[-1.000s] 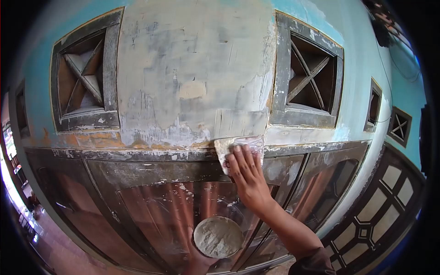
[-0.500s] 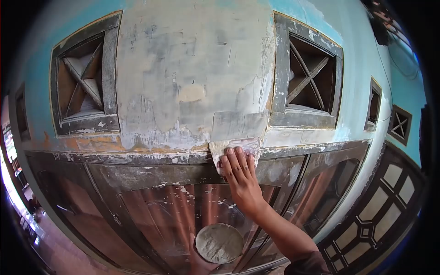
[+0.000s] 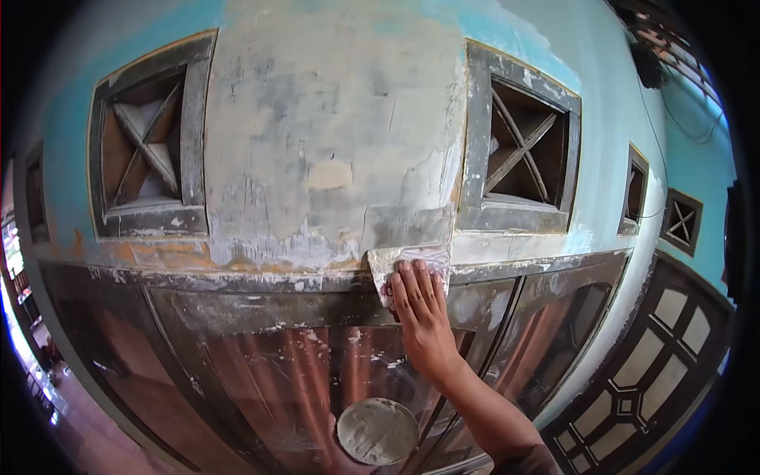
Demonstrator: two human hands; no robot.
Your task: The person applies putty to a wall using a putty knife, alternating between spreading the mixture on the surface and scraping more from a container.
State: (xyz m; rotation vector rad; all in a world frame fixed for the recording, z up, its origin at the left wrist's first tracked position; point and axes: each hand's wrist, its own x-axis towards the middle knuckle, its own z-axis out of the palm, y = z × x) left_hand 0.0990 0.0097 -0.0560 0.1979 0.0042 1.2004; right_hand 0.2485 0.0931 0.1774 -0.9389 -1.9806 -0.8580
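Note:
My right hand (image 3: 423,305) grips a putty spreader (image 3: 385,273), a flat pale blade smeared with filler, its fingers pressed along the face. The blade's top edge lies against the wall just above the dark wooden frame. Directly over it is a darker grey, wet-looking patch of putty (image 3: 405,228). Lower down, my left hand (image 3: 339,451) is wrapped around a round container of grey putty (image 3: 378,431), tilted so the putty surface faces me. Most of that hand is hidden behind the container.
A dark-framed vent with crossed bars (image 3: 146,142) is set in the wall at left, and a second vent (image 3: 522,142) at right. Below runs a paint-flecked wooden frame (image 3: 237,305) with glass panes and reddish curtains behind. A panelled door (image 3: 645,364) stands at far right.
The view has shifted slightly. The spreader sits a little lower against the wall, and the putty container has dropped a bit in view. Both hands keep their hold.

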